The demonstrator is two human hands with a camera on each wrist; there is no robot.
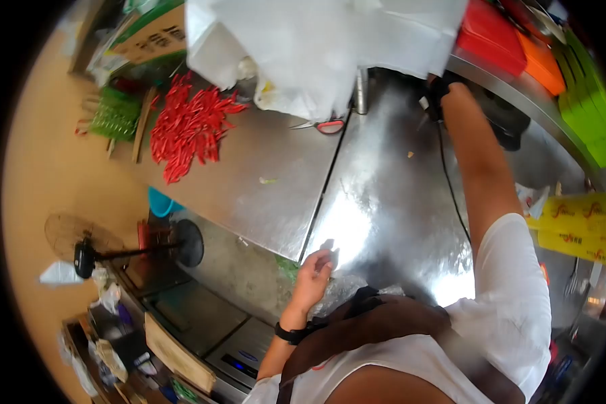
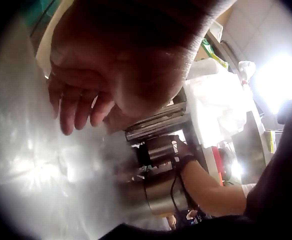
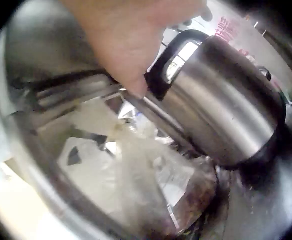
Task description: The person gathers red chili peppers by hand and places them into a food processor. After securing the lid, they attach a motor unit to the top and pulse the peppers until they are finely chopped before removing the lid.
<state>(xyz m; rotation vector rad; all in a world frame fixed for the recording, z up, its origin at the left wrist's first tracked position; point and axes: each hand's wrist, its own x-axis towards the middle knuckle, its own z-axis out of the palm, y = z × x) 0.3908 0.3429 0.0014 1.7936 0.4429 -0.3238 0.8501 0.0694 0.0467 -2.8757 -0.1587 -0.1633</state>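
My left hand (image 1: 310,284) hovers near the front edge of the steel table (image 1: 276,195), fingers loosely bent. The left wrist view shows its fingers (image 2: 71,112) hanging down with nothing visible in them. My right arm stretches to the far right of the table, where my right hand (image 3: 128,40) is mostly hidden from the head view by white plastic sheeting (image 1: 303,47). From the right wrist, its thumb lies beside the black handle (image 3: 158,75) of a stainless steel kettle (image 3: 226,100). Its other fingers reach behind the handle; I cannot tell whether they grip it.
Red chillies (image 1: 188,128) lie heaped at the table's left end. Red-handled scissors (image 1: 330,126) rest near the table seam. A black cord (image 1: 450,178) runs along the right side. A metal-rimmed container holding plastic bags (image 3: 146,175) sits beside the kettle. A fan (image 1: 84,252) stands left.
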